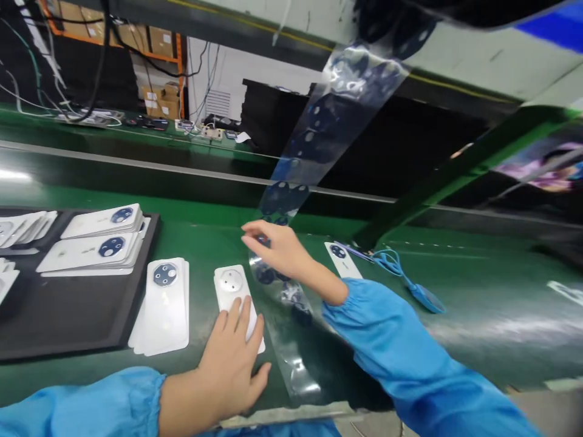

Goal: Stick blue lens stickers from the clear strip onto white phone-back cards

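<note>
My left hand (234, 355) lies flat with fingers spread on a white phone back panel (231, 280), whose round camera area is pale. My right hand (277, 246) is over a clear film strip (314, 136) that carries dark camera-shaped pieces; its thumb and forefinger are curved, with a small gap between their tips. The strip hangs from above and runs down over the green table (200, 243). Left of the panel is a small stack of white panels (166, 309) with a dark camera piece on top.
A black tray (68, 315) at the left holds stacked white panels (95, 249). Another panel (345, 262) lies right of the strip, near a blue cable with a blue oval end (426, 297). A green post (469, 170) rises at the right.
</note>
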Demonstrator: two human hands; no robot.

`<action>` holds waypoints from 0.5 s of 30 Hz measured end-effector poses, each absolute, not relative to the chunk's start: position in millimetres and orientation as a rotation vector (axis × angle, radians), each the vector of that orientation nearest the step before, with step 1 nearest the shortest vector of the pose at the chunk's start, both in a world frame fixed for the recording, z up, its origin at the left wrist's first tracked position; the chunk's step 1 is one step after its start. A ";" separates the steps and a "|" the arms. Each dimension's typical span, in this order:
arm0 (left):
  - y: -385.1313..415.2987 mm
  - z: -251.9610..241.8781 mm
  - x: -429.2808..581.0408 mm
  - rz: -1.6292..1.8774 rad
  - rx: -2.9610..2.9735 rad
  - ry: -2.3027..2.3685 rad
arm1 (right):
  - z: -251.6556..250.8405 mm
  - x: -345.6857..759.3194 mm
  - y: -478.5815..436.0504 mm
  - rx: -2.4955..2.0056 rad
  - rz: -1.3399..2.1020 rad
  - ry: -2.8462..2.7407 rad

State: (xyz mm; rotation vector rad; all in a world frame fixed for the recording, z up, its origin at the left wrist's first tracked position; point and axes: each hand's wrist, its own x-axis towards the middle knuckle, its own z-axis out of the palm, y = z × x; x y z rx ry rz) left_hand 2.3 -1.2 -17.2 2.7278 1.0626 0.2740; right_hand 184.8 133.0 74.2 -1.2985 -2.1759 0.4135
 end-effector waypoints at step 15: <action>2.8 -13.4 5.5 0.362 3.014 0.840 | -16.5 287.8 54.3 -1.274 0.343 -2.289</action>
